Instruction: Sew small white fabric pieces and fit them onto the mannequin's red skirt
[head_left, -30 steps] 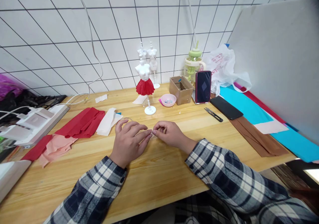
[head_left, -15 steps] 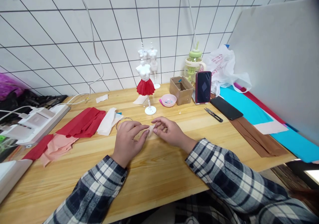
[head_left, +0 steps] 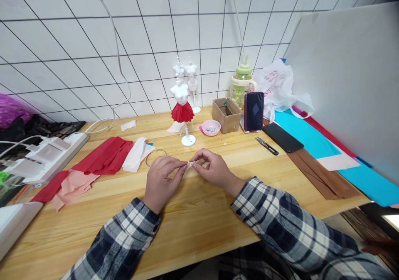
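Note:
A small piece of pale crepe paper is pinched between my two hands, just above the wooden table. My left hand grips its left side with thumb and forefinger. On the other side, my right hand is closed on it with the fingertips. Most of the piece is hidden by my fingers. Behind my hands stands a small white mannequin wearing a pleated red skirt. A thin wire ring lies close to my left hand.
Red crepe paper, white paper and pink paper lie left, near a power strip. Toward the right are a bead dish, a cardboard box, thread snips, a propped phone, a black phone and brown paper.
The pale piece, upright between my fingers before, is now more bunched and lower. My fingertips have come closer together. The whole view has shifted slightly.

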`<action>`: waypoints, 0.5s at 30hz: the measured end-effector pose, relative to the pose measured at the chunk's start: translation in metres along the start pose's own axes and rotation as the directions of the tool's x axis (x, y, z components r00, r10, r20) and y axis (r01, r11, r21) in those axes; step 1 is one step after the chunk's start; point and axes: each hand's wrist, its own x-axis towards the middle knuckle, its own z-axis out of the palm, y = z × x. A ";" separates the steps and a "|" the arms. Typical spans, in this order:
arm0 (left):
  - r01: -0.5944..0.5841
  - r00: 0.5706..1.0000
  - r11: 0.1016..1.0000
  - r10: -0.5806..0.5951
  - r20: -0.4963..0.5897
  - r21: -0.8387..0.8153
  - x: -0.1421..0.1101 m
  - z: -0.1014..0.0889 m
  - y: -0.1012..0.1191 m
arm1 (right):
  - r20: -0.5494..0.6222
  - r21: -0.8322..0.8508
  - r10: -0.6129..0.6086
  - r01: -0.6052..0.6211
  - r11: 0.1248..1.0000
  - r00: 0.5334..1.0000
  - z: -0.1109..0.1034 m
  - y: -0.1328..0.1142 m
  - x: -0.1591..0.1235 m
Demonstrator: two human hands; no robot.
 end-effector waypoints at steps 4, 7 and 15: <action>0.035 0.999 0.998 -0.033 0.037 -0.047 -0.002 0.002 0.001 | 0.023 0.095 0.041 -0.043 0.995 0.999 0.007 0.000 -0.002; 0.081 0.996 0.995 -0.078 0.035 -0.064 -0.003 0.004 0.001 | 0.013 0.069 0.079 -0.080 0.994 0.997 0.007 0.001 -0.001; 0.206 0.977 0.976 -0.202 0.062 -0.065 -0.010 0.003 -0.006 | -0.006 0.057 0.179 -0.179 0.982 0.984 -0.001 0.008 0.001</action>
